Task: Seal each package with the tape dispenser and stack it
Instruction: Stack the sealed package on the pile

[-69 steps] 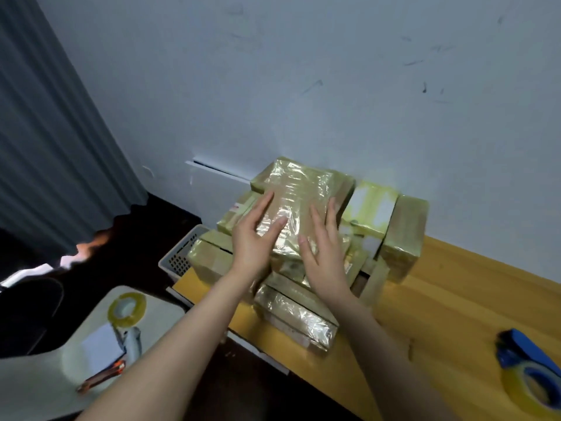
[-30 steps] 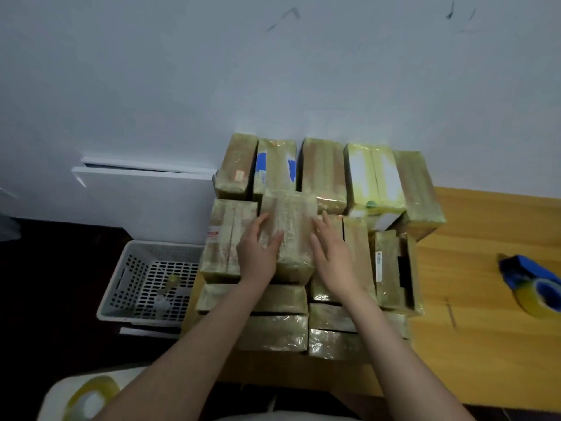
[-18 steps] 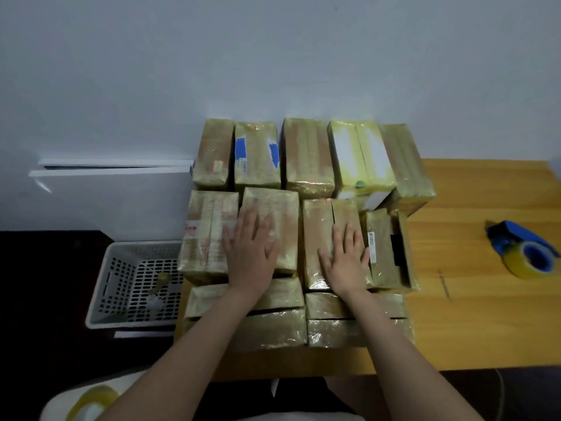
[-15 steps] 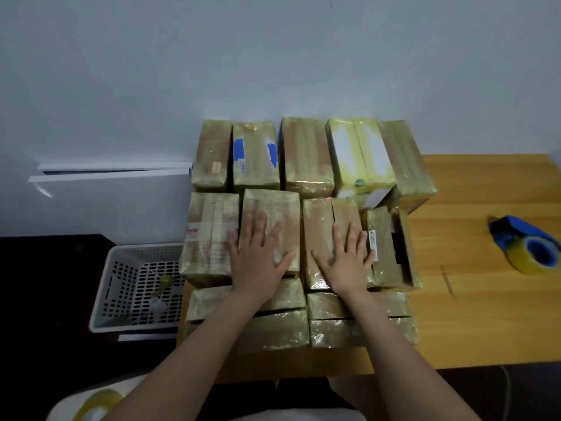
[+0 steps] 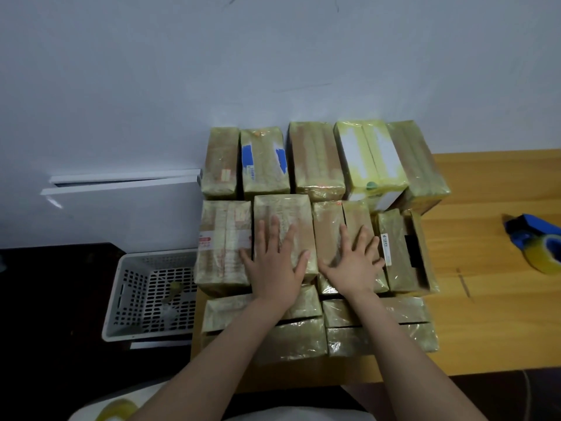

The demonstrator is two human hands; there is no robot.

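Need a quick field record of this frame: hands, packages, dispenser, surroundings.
left hand: flat, fingers spread, pressing on a middle-row package
right hand: flat on the neighbouring package to the right
stack: taped packages in rows against the wall, at the left end of the table
tape dispenser: blue, on the table at far right, untouched
basket: white, perforated, left of and lower than the table

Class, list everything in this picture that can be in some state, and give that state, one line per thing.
left hand, open, pressing flat on a taped package
right hand, open, pressing flat on the stack beside that package
stack, taped packages layered against the wall
tape dispenser, lying untouched on the table
white basket, upright beside the table, scraps inside
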